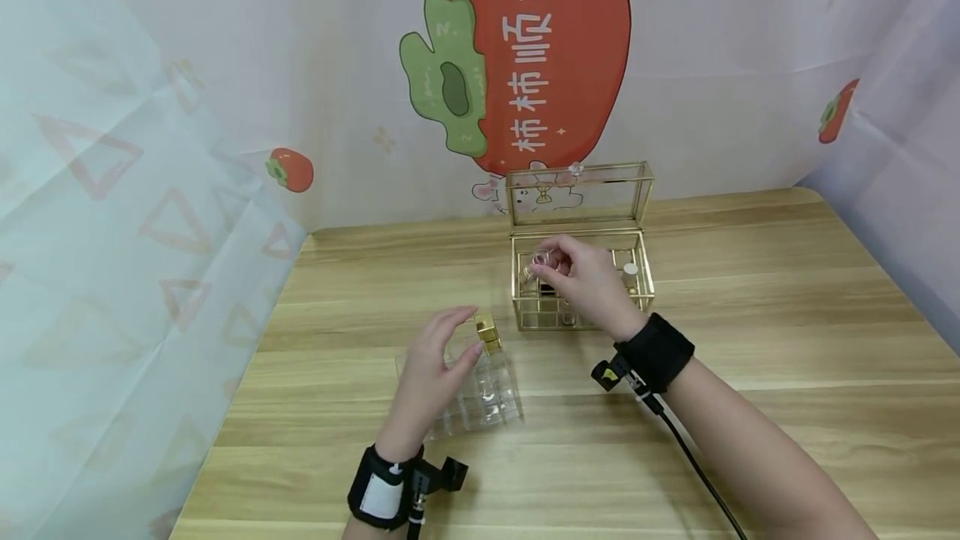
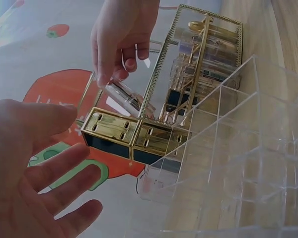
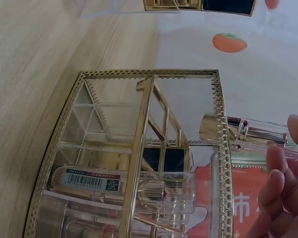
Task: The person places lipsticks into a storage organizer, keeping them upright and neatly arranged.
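My right hand pinches a clear and gold lipstick tube above the open gold-trimmed glass box. The right wrist view shows the tube tilted past the box's rim, its clear end at the fingertips. Near the clear acrylic organizer is my left hand, thumb and fingers spread and holding nothing. Beside its fingertips, a square gold and dark lipstick case stands up from the organizer. Other lipstick tubes sit in the glass box's compartments.
The box's hinged glass lid stands raised at the back. Behind the wooden table hangs a printed cloth. A black cable runs from the right wristband.
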Available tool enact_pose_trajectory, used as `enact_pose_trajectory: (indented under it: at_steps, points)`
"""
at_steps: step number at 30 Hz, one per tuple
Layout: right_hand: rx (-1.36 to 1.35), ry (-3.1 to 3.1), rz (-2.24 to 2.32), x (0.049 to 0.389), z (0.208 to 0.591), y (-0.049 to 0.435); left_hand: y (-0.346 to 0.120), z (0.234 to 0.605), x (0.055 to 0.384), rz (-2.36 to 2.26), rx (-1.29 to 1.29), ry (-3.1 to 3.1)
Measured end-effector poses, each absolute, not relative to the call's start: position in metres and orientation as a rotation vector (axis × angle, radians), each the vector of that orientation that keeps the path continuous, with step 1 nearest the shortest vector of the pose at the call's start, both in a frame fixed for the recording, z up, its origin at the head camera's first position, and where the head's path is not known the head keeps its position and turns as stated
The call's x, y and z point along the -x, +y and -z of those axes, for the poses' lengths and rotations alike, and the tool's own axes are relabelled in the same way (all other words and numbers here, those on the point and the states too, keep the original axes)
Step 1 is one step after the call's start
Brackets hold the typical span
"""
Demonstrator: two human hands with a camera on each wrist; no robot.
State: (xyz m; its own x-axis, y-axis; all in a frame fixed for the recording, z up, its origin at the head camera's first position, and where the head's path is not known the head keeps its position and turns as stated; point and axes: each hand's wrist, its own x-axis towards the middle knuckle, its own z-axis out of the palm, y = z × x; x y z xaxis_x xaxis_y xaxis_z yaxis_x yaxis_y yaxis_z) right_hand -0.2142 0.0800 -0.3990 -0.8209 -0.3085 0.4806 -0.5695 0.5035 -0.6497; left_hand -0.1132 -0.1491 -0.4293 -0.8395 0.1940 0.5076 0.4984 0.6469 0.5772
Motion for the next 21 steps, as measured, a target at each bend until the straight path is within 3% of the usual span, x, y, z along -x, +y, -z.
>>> enact_pose_trajectory:
  at_steps: [21]
  points:
    - [-0.716,-2.623,-1.0,0.2206,0.407,0.0723,-0.1386,0.4298,0.1222,0.949,0.467,-2.549]
